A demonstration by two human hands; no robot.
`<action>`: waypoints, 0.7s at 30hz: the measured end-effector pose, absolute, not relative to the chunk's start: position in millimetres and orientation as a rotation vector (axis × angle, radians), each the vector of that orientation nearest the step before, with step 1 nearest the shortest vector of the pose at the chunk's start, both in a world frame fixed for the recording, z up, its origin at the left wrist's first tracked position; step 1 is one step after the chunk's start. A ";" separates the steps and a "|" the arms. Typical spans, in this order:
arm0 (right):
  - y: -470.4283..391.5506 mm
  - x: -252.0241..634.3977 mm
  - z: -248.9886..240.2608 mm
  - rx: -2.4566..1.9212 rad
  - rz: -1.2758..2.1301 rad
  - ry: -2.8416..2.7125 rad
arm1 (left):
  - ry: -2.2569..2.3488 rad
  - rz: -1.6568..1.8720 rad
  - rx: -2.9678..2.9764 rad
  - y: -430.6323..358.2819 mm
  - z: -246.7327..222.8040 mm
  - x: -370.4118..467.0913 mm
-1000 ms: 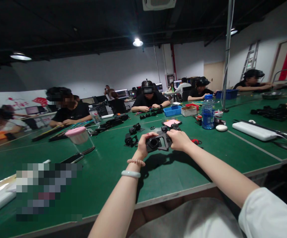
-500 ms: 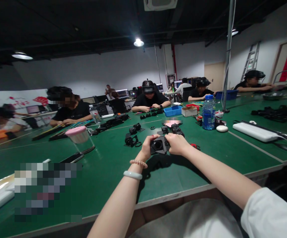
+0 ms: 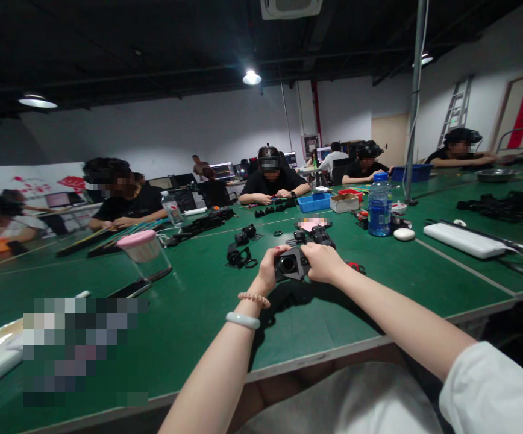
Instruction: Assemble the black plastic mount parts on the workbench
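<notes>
Between both hands, above the green table (image 3: pixel 189 355), is a black block-shaped part (image 3: pixel 292 271) with a round, dark lens-like opening facing me. My left hand (image 3: pixel 267 268) grips its left side, fingers curled round the edge. My right hand (image 3: pixel 323 261) is closed on its right side, thumb and fingers pressed against it. Just beyond lie more black parts (image 3: pixel 319 236), half hidden behind my right hand. To the left are black bracket-like parts (image 3: pixel 238 258) with a ring (image 3: pixel 251 263), and another small black ring (image 3: pixel 278 233) lies farther back.
A blue bottle (image 3: pixel 379 205), a white round case (image 3: pixel 404 234) and a white power bank-like box (image 3: pixel 464 240) stand to the right. Blue tray (image 3: pixel 314 203) and small carton (image 3: pixel 344 202) are ahead. A pink-lidded jar (image 3: pixel 144 253) is left. Several co-workers sit around the table.
Both hands keep hold of the black part in nearly the same place. The view has shifted very slightly; nothing else has visibly changed.
</notes>
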State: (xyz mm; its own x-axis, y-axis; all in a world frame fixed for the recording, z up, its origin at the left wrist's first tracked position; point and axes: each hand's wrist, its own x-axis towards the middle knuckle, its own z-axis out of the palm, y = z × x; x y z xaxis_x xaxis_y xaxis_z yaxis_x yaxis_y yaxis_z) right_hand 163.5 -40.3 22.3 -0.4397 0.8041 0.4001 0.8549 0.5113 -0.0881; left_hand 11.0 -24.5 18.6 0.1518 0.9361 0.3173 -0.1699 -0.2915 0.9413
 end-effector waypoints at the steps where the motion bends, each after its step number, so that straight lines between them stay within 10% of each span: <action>1: -39.8 163.3 21.4 -1.366 -0.182 -2.358 | 0.795 1.363 1.405 -24.2 18.0 10.9; 21: -38.2 159.4 16.0 -1.372 -0.182 -2.274 | 0.814 1.495 1.546 -20.5 12.6 9.7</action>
State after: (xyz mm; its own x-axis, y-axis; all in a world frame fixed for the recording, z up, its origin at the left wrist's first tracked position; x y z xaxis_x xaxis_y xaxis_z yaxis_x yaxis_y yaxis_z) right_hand 159.4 -38.2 16.0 -0.3859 0.7992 0.4608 0.8622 0.4902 -0.1280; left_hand 9.7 -20.5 12.6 0.0873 0.8814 0.4642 -0.0886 -0.4572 0.8849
